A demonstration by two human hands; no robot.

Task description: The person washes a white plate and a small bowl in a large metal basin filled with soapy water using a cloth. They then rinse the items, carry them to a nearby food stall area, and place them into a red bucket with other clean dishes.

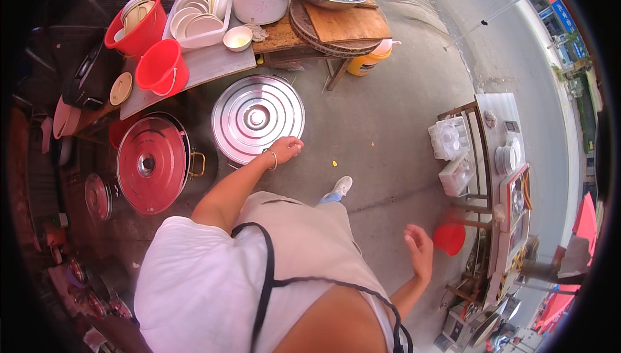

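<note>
My left hand [287, 150] hangs in front of my body, its fingers loosely curled and holding nothing. From this height it overlaps the lower right rim of a large round metal lid [242, 103]; whether it touches cannot be told. A bracelet circles that wrist. Out to the right, my right hand [419, 251] is empty with its fingers apart, near a red bucket [449, 239] on the floor. A second large pot with a metal lid [150, 168] and brass-coloured handle stands at the left.
Ahead, a table [208, 69] bears red buckets [162, 69], a white dish tub [173, 37], a small bowl [237, 39] and a wooden board [345, 22]. At right, a long table [499, 103] holds stacked plates [505, 160]; plastic containers [449, 137] sit beside it. A yellow bucket [364, 63] stands ahead.
</note>
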